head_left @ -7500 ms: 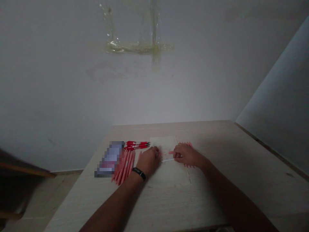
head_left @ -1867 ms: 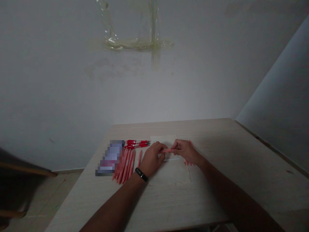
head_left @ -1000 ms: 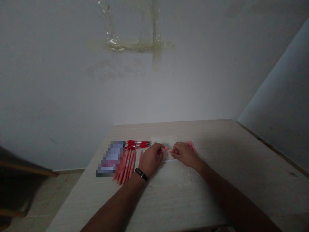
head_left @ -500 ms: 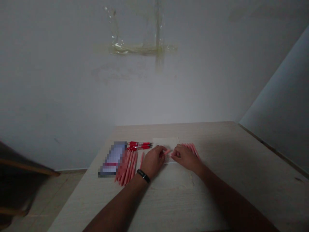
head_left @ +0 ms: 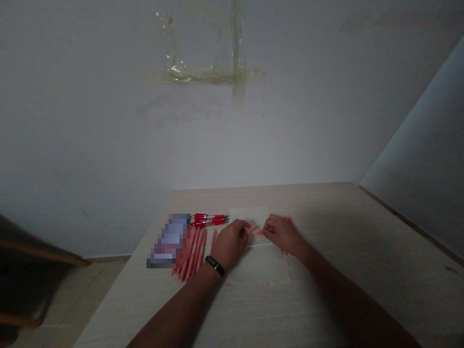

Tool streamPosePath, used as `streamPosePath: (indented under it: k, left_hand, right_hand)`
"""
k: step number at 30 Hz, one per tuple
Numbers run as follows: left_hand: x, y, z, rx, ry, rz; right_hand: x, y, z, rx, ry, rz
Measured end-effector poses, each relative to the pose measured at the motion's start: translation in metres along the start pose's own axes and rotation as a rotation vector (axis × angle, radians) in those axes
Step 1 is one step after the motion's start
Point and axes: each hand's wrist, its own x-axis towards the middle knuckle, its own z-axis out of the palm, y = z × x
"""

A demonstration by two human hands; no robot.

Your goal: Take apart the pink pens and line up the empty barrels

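Observation:
My left hand (head_left: pixel 232 241), with a dark band on its wrist, has its fingers closed on a pink pen piece (head_left: pixel 251 229) over the pale sheet. Across a small gap, my right hand (head_left: pixel 282 233) pinches another short pink piece (head_left: pixel 259 232). Whether these are a cap and a barrel is too small to tell. More pink pens (head_left: pixel 292 222) lie partly hidden under and beside my right hand. A lone pink pen (head_left: pixel 213 239) rests just left of my left hand, next to a pile of several pink pens (head_left: pixel 195 253).
Red pens with clear barrels (head_left: pixel 210 220) lie behind the pink pile. A blurred-out phone-like object (head_left: pixel 168 241) is at the left. The pale sheet (head_left: pixel 250 212) lies on the wooden table (head_left: pixel 311 198), whose back edge meets the wall (head_left: pixel 308 121).
My right hand has shifted slightly right, and the pink piece in its fingers shows more clearly. My left hand stays nearly in place.

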Motion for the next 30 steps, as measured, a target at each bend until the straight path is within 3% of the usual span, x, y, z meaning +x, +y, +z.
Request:
streamPosePath:
  k: [10, 17, 30]
  left_hand:
    - [0.0, -0.0005, 0.0003, -0.003, 0.012, 0.02]
    - [-0.0005, -0.0013, -0.0002, -0.022, 0.004, 0.021]
    - [-0.0012, -0.0007, 0.0015, -0.024, 0.012, 0.023]
  right_hand:
    - [-0.0018, -0.0012, -0.0028, -0.105, -0.062, -0.065]
    - [0.0003, 0.0001, -0.0025, -0.03, -0.108, -0.072]
    - [-0.0071, -0.0042, 0.0006, -0.076, -0.052, -0.066]
